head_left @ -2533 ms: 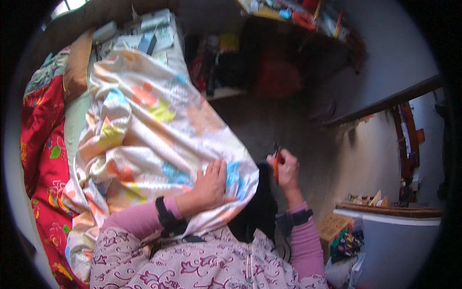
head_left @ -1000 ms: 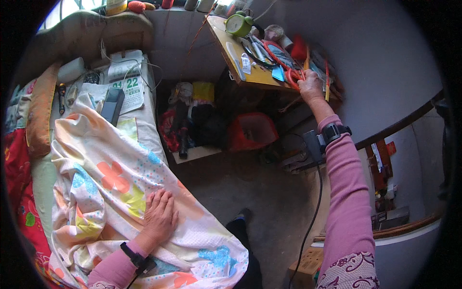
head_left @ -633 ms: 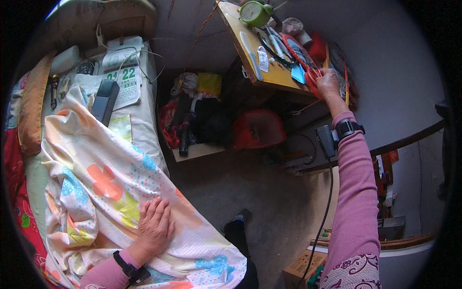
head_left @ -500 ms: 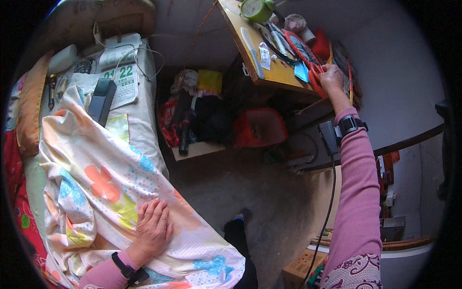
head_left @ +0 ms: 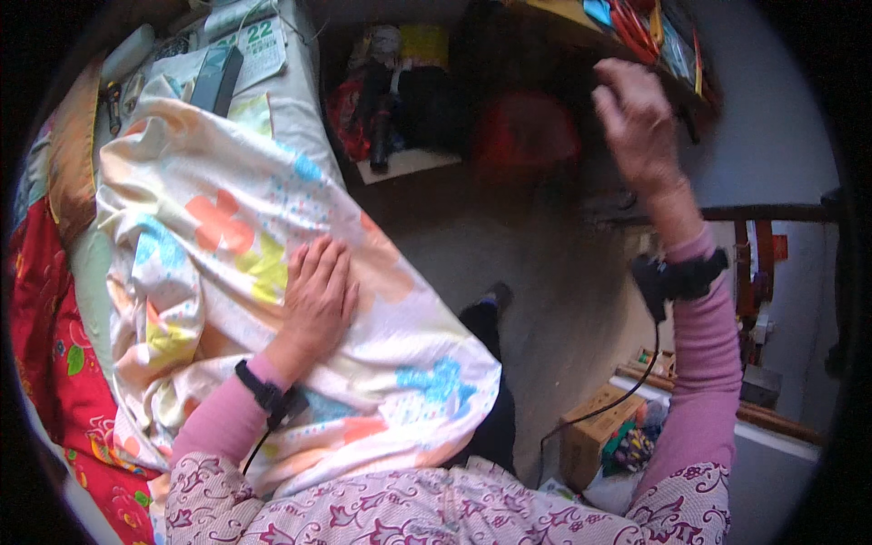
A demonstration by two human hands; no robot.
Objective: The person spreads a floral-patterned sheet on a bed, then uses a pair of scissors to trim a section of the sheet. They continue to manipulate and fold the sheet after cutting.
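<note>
My left hand [head_left: 318, 295] lies flat, fingers stretched out, on a pale cloth [head_left: 363, 363] printed with orange, blue and yellow flowers. The cloth spreads over the bed and my lap in loose folds. My right hand [head_left: 643, 136] is raised in the air short of the wooden desk [head_left: 568, 11]. Its fingers are loosely bent with the thumb apart, and I see nothing in them. Just beyond it, red looped items [head_left: 636, 34] and a light blue piece [head_left: 598, 11] lie at the desk's edge.
A calendar [head_left: 262, 56] and a dark oblong box [head_left: 218, 80] rest on the bed's far part. A red quilt [head_left: 68, 318] lies at the left. Under the desk stands a red bin [head_left: 529, 132]. A cardboard box [head_left: 590, 431] is on the floor at lower right.
My right hand has let go of the red item at the desk and drawn back toward me. The view has shifted downward. My left hand stays on the cloth.
</note>
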